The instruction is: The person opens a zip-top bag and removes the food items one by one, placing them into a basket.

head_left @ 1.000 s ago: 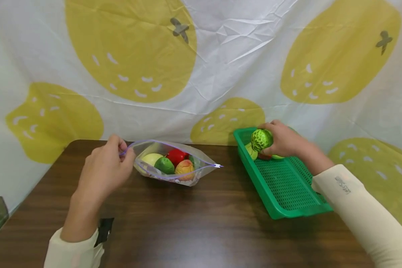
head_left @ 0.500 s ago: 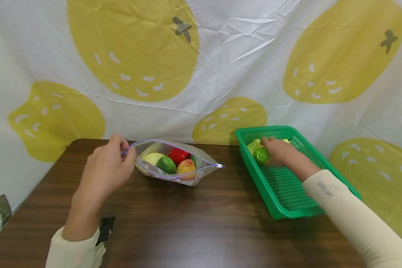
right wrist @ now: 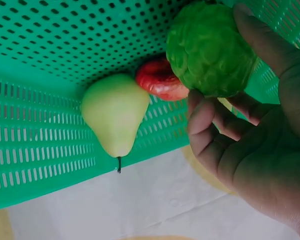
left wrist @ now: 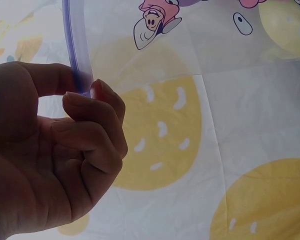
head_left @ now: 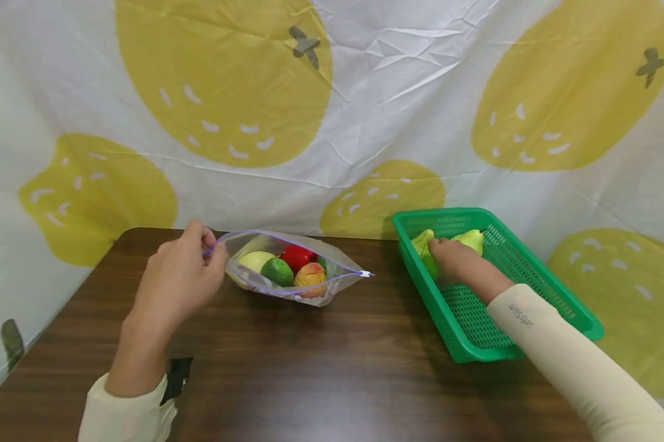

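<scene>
In the middle left, the left hand [head_left: 177, 276] pinched the bag [head_left: 337, 261], likely to hold it wide; at right, the right hand [head_left: 462, 265] gripped a green fruit [right wrist: 210, 50] in the basket [head_left: 432, 304].

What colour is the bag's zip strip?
Purple; the zip strip shows best in the left wrist view.

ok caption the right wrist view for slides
Right hand holds a bumpy round green fruit in a perforated green plastic basket with a pale-green pear and red fruit.
</scene>
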{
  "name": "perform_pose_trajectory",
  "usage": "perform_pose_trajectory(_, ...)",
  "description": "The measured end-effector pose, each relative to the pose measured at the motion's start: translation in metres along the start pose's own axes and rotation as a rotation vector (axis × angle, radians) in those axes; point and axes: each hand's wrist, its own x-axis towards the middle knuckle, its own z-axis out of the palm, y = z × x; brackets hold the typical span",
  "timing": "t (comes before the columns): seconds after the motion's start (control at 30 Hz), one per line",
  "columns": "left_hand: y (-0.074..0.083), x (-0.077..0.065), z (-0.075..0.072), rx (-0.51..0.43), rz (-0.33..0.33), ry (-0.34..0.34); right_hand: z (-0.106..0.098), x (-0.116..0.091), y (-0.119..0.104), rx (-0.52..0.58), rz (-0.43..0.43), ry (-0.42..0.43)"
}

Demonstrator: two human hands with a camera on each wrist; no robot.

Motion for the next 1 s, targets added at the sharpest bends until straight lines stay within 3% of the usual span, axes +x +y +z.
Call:
perform_pose_trajectory(0.47,0.001,0.000,0.001,0.003,0.009,0.009,0.004,0.001,-0.013,-0.025,-0.012,0.037)
perform_pose_trajectory(0.63,0.001,0.000,0.001,0.001,0.005,-0.001,-0.001,-0.002,-0.008,0.055,-0.013,0.023)
perform_pose_trajectory(0.8,0.001,-0.001,0.002,0.001,0.004,-0.010,-0.034,-0.019,-0.007,0.152,-0.042,0.064)
perform_pose_trajectory(1.0,0.001,0.001,0.003,0.004,0.015,0.005,-0.099,-0.054,-0.032,0.184,-0.081,0.217)
